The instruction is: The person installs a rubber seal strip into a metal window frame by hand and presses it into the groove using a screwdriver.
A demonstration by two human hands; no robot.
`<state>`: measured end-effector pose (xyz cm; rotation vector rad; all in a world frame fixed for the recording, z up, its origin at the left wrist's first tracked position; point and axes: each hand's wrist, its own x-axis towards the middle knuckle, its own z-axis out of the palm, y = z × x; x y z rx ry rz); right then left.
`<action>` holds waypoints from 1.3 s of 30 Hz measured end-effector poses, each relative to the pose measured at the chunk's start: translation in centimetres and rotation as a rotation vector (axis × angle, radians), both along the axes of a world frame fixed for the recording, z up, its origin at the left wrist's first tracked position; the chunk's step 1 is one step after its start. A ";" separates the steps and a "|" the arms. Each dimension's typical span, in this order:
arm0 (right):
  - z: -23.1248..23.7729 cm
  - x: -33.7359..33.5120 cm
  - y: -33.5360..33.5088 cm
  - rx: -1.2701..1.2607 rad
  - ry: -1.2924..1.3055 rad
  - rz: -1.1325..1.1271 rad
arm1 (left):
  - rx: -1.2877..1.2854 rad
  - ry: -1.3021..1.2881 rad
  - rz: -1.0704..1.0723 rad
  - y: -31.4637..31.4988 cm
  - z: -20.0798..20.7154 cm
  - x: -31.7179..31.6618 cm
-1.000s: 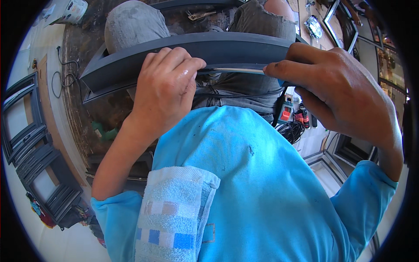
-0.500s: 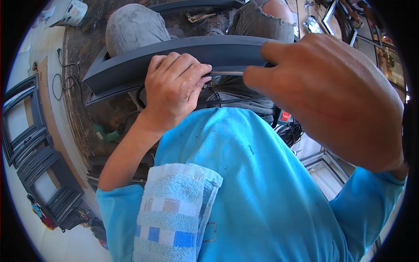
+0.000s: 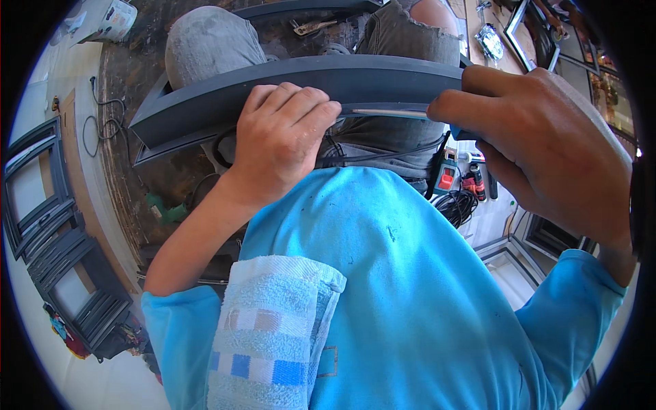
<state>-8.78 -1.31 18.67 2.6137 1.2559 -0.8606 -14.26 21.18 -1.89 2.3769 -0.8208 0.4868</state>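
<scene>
A dark grey metal frame (image 3: 328,82) lies across my lap, its long bar running left to right. Curled over the near edge of that bar is my left hand (image 3: 283,133), fingers closed with thumb and forefinger together. My right hand (image 3: 526,123) grips a screwdriver by its blue handle, most of which the fingers hide. The thin metal shaft of the screwdriver (image 3: 389,113) points left along the bar's near edge, toward my left fingertips. Whether its tip touches the frame or my left fingers, I cannot tell.
A tool with a red switch (image 3: 445,182) and a coiled black cable (image 3: 456,208) lie right of my shirt. Left on the floor is a green tool (image 3: 164,208). Frames (image 3: 65,232) lean at far left; a white bucket (image 3: 117,19) stands beyond. A towel (image 3: 273,328) hangs over my front.
My right hand has moved right, away from my left, showing more of the shaft and some blue handle. My left hand has shifted slightly right. The frame has stayed put.
</scene>
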 end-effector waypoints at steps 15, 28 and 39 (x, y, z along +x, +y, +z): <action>-2.1 0.7 -0.3 0.161 -0.005 0.095 | -0.049 0.136 -0.021 4.0 1.8 -0.2; -0.2 -0.6 3.2 0.245 -0.081 0.046 | -0.052 0.274 0.052 3.7 2.7 -0.3; -4.4 -0.7 0.4 0.545 -0.224 0.119 | -0.013 0.076 0.106 2.1 1.6 -0.7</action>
